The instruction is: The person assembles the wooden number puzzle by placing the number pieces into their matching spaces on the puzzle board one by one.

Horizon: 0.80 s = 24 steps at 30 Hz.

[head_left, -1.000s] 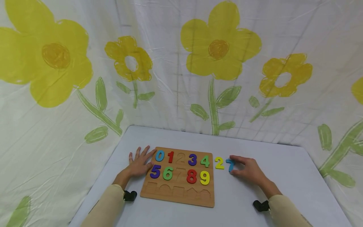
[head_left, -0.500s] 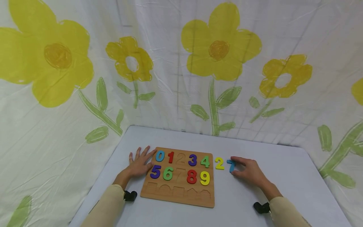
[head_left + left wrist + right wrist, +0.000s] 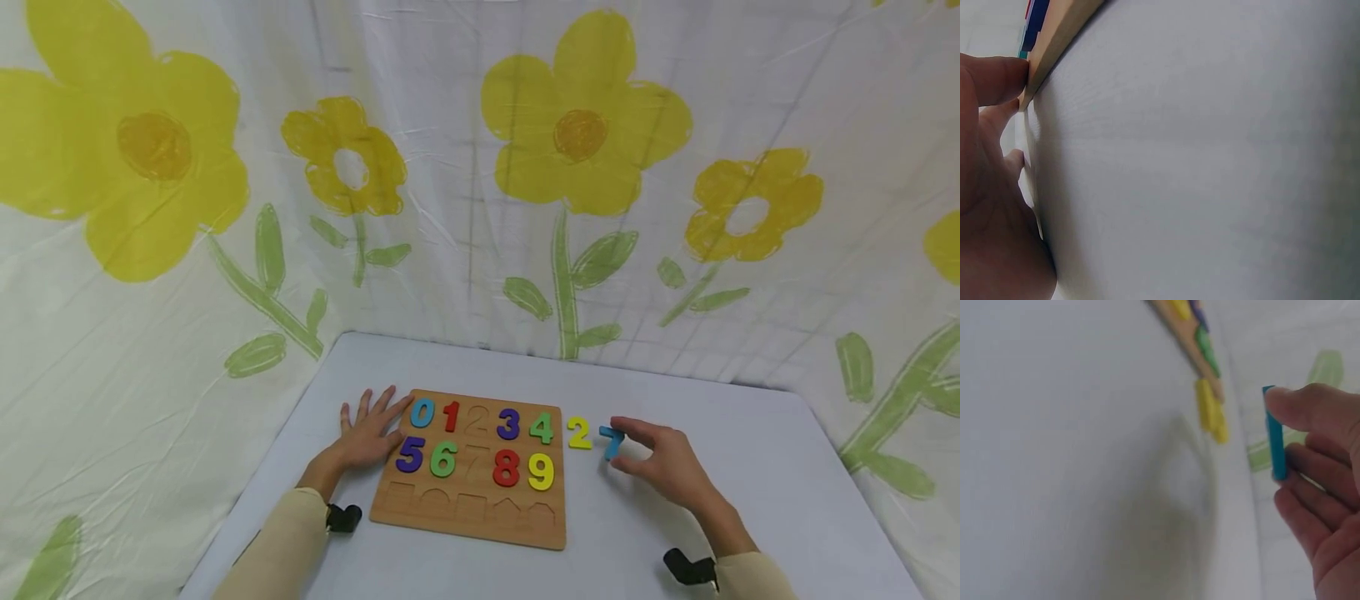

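Observation:
My right hand (image 3: 667, 462) pinches a blue number 7 (image 3: 612, 442) between thumb and fingers. In the right wrist view the blue 7 (image 3: 1276, 440) is seen edge-on, raised above the table, with the hand's shadow apart from it. My left hand (image 3: 366, 437) lies spread at the left edge of a wooden number puzzle board (image 3: 468, 523). Its thumb (image 3: 1000, 78) touches the board's side in the left wrist view. The board bears the coloured numbers 0, 1, 3, 4, 5, 6, 8 and 9; the recesses for 2 and 7 show bare wood.
A yellow number 2 (image 3: 579, 433) lies on the white table (image 3: 645, 546) just right of the board. Behind the table hangs a white curtain (image 3: 442, 275) with yellow flowers. A dark wrist device (image 3: 688, 568) sits at the right sleeve.
The right hand has lifted the blue 7 off the table and turned it slightly. Its wrist has shifted a little lower in view. The left hand and board have stayed in place.

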### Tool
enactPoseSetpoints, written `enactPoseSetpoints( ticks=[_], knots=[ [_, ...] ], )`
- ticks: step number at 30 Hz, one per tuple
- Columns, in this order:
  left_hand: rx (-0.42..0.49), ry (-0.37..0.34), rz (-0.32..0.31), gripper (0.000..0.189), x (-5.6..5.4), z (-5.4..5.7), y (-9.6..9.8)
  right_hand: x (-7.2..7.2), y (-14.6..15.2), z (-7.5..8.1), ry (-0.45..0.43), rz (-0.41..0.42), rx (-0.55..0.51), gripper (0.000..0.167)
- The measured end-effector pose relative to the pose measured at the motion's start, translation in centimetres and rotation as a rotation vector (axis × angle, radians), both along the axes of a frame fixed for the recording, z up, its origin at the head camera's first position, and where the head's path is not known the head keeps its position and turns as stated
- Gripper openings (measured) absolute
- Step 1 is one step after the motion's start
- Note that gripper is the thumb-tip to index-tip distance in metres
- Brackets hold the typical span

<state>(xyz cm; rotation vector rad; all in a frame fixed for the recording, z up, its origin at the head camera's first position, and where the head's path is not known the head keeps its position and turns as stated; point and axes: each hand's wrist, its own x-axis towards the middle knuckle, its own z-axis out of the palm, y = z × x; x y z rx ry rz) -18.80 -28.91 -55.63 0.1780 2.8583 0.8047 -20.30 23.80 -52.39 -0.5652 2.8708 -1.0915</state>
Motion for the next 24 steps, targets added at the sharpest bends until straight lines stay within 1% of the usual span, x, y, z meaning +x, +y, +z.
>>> enactPoseSetpoints(
  ticks=[7, 11, 13, 18, 20, 24],
  knots=[
    [0.028, 0.028, -0.004, 0.066, 0.0, -0.4, -0.2, 2.3, -1.7, 2.7, -0.016, -0.02, 0.02, 0.061],
    [0.04, 0.039, -0.004, 0.066, 0.1, -0.5, -0.3, 3.4, -3.0, 4.2, -0.051, -0.026, 0.04, 0.06],
    [0.045, 0.046, -0.005, 0.065, -0.1, -0.9, -0.4, 3.9, -3.6, 4.8, -0.06, -0.028, 0.052, 0.06],
    [0.005, 0.009, -0.006, 0.065, -0.1, -0.3, -0.2, 4.9, -5.2, 5.9, -0.065, -0.022, 0.05, 0.058],
    [-0.015, -0.013, -0.007, 0.066, 0.1, 0.3, 0.0, 5.2, -5.9, 6.3, -0.068, -0.015, 0.04, 0.057],
    [-0.015, -0.017, -0.005, 0.066, 0.1, 0.4, 0.1, 5.6, -7.5, 6.6, -0.057, -0.008, 0.017, 0.054]
  ],
)
